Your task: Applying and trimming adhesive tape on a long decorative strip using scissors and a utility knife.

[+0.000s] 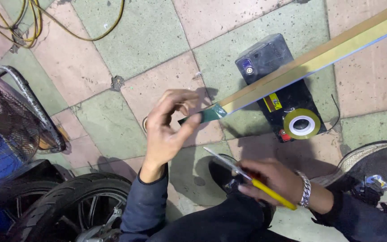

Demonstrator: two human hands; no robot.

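Note:
My left hand pinches the dark green taped end of a long flat strip that runs up to the top right corner. My right hand, with a metal bracelet on its wrist, grips a utility knife with a yellow handle and an extended blade, pointing up-left towards the strip's end. The blade sits below the strip, apart from it.
A black battery box lies under the strip, with a roll of tape on it. A motorbike tyre is at bottom left, a fan guard at left, yellow cables at top left, my shoe at right.

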